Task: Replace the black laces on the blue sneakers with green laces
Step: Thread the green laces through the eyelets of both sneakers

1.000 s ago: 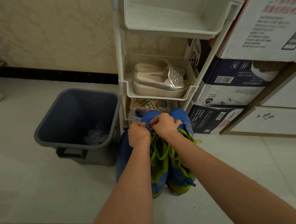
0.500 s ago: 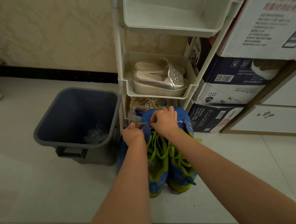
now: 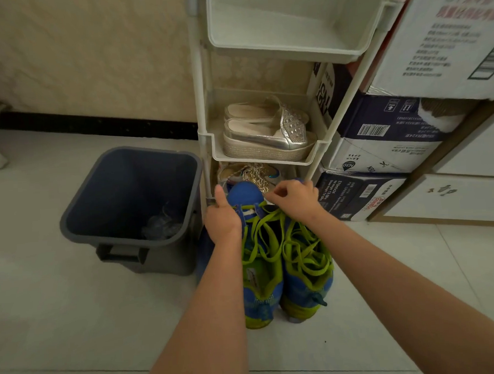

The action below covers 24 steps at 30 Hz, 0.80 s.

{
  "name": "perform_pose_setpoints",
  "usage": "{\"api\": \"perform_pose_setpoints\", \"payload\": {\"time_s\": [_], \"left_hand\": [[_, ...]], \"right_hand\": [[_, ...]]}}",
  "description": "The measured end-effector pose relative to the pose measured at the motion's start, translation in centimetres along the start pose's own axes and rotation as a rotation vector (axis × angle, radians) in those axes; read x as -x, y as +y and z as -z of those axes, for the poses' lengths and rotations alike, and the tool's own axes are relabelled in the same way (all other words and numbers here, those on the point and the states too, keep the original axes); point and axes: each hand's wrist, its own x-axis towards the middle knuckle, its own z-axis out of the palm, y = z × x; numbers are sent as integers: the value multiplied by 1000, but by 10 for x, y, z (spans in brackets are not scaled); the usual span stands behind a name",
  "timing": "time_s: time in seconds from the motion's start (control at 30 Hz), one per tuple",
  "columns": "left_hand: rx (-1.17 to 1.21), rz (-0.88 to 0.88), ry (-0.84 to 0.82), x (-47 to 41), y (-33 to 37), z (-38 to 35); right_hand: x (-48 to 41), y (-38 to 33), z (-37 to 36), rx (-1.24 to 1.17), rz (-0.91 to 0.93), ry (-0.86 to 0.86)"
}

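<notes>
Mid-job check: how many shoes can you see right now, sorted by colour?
Blue sneakers: 2
Silver shoes: 2
Gold glitter shoe: 1 showing, with the rest of that shelf hidden
Total: 5

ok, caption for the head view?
Left hand and right hand hold a green lace across a blue sneaker's toe end, beside a grey bin.

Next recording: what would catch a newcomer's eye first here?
The bright green laces tangled loosely over the blue sneakers on the floor at centre, with the left hand and right hand holding a lace at the far end. Then the dark bin to their left and silver shoes on the white rack behind.
</notes>
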Motion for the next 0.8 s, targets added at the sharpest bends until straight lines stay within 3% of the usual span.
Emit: {"api": "perform_pose_setpoints", "payload": {"time_s": [0.17,0.27,0.33,0.47,0.57,0.67,0.8], "left_hand": [[-75,-83,40,-8,-14,1],[9,-43,71,-10,-16,-1],[121,33,98,-15,-18,-3],[567,229,162,-20,-14,-1],[682,280,213,-19,-14,2],[524,264,141,-19,-15,2],[47,30,5,-15,-14,2]], "right_hand": [[-8,-8,-13,114,88,-38],[-12,-8,-14,153,104,-69],[-12,-6,-12,191,110,-114],[-12,-2,-6,129,105,-164],[-12,2,-5,93,90,-164],[-9,2,-5,151,87,-214],[-9,3,-5,170,92,-202]]}}
